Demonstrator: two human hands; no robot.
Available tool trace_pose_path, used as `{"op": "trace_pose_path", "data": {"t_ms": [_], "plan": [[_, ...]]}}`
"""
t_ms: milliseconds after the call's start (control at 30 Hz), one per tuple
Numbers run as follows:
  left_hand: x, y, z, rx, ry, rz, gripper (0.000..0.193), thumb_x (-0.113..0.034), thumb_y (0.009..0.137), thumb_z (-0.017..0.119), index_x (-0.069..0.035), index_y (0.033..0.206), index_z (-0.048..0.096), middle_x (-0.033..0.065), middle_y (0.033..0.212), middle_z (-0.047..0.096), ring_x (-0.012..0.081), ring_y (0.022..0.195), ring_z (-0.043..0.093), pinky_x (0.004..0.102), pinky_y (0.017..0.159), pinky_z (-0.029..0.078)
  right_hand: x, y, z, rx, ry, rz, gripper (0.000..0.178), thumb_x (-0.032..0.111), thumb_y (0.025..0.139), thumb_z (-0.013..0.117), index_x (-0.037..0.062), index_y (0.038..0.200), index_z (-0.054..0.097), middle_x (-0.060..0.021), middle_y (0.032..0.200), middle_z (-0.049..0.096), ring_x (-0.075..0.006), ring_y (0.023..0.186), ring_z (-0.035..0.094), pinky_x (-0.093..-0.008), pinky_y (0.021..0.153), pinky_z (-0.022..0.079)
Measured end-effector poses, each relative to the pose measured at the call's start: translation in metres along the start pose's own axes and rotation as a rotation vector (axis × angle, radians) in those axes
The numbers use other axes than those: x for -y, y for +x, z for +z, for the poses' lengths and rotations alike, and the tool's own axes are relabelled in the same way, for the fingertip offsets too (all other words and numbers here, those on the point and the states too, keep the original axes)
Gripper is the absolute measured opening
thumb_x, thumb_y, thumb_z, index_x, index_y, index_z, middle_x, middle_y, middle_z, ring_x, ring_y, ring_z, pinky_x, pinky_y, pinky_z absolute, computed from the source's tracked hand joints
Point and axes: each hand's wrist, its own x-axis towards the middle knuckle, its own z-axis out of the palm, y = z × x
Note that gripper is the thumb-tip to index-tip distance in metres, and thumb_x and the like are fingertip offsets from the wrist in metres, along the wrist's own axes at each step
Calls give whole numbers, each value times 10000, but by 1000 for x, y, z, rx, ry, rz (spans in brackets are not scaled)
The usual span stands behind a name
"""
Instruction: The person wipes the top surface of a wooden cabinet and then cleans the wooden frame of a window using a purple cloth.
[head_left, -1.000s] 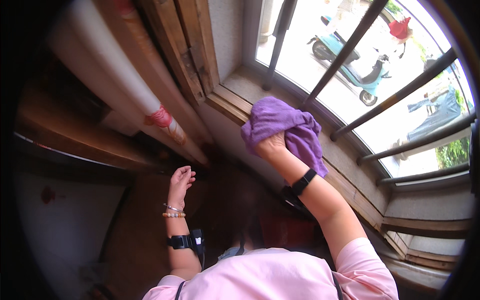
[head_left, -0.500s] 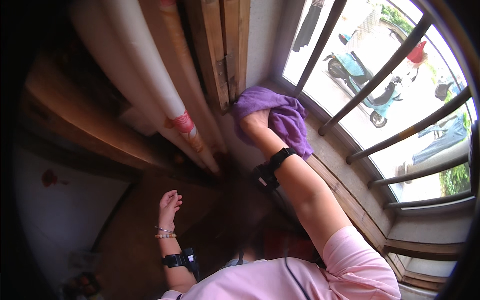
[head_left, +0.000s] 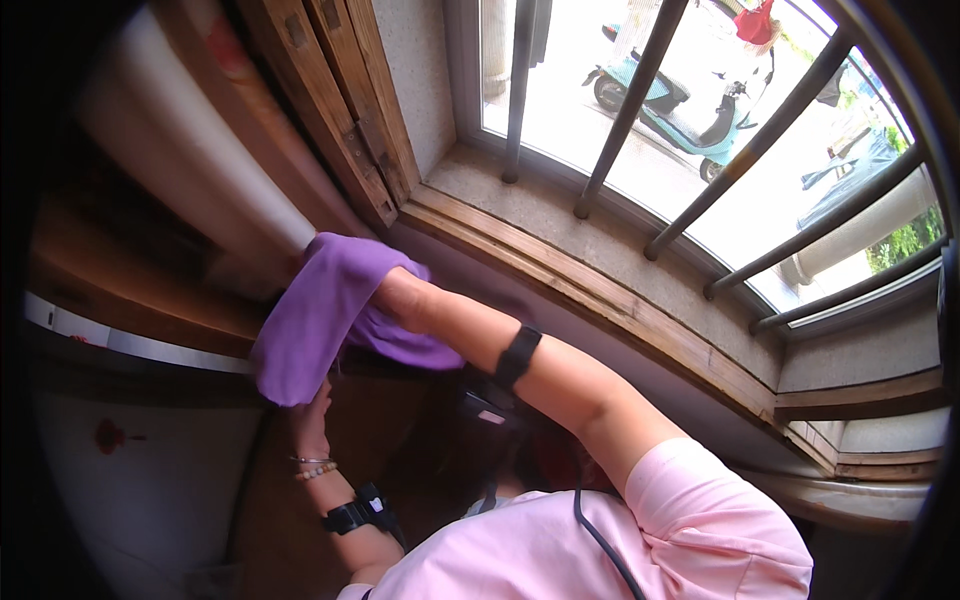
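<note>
A purple cloth [head_left: 320,300] hangs draped over my right hand [head_left: 402,298], away from the window sill and in front of the gathered pale curtain. The cloth hides the fingers of that hand, which carries it. Below the cloth's lower left edge is my left hand [head_left: 313,425], raised with a bracelet and beads at the wrist. Its fingertips reach up to the cloth's edge and are partly covered, so whether they grip it does not show.
A barred window [head_left: 640,110] with a stone sill [head_left: 560,200] and wooden frame [head_left: 620,310] runs along the right. Wooden shutter panels [head_left: 335,110] and a pale curtain [head_left: 215,130] stand at the left. Outside is a light-blue scooter [head_left: 690,110].
My right hand has moved the purple cloth off the sill corner, leftward and down toward my left hand. The view has also turned, and the cloth now overlaps my left fingers.
</note>
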Motion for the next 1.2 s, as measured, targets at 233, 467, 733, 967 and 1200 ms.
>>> {"op": "trace_pose_path", "data": {"t_ms": [233,467,733,967,1200], "plan": [[3,-29,13,163,-148,197,564,-205,743,627,-117,1236,368,0,1135,461,105,993,442,271,826,342,-48,53,-8,212,-196,57,299,317,874,391,80,1011,513,-9,911,524,-78,814,481,-209,777,376],[-20,-29,23,155,-318,320,692,-118,718,641,-78,1291,256,70,1109,497,127,976,480,273,793,408,10,-44,82,112,-137,-68,230,264,833,493,49,873,562,-66,805,593,-141,778,572,-280,644,458],[5,-11,25,322,-323,29,476,-187,804,561,-89,1230,373,15,968,557,62,808,496,220,696,387,48,-27,21,-268,-1920,-372,189,169,655,562,-18,650,589,-207,644,561,-365,614,576,-405,527,449],[8,-9,34,249,-17,-102,422,-207,829,537,-100,1214,400,25,1021,547,81,838,526,219,715,410,58,17,-45,-502,-2034,-208,241,248,687,525,45,733,648,-205,770,603,-320,724,607,-380,620,477],[-3,-1,66,271,58,-107,407,-220,832,531,-104,1204,412,15,1012,552,66,830,530,203,703,410,59,-10,-80,-544,-2059,-434,166,207,677,544,59,670,620,-141,654,596,-287,628,603,-377,571,483]]}}
